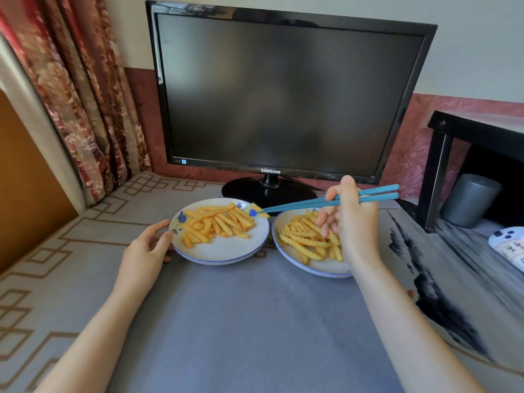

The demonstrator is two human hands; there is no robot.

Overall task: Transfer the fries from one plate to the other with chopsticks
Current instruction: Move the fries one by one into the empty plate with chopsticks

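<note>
Two white plates with blue rims sit side by side on the cloth. The left plate [224,252] holds a pile of crinkle-cut fries [218,224]. The right plate [312,268] holds more fries [304,239]. My right hand [351,222] hovers over the right plate, gripping blue chopsticks [312,204]. Their tips pinch one fry [259,210] above the far right rim of the left plate. My left hand [147,248] rests at the left plate's left rim, thumb touching it.
A black monitor [283,95] on a round stand [269,191] rises right behind the plates. A black shelf [442,165] with a grey cup [469,199] and a white controller [507,242] stands at the right. Curtains [85,109] hang at the left.
</note>
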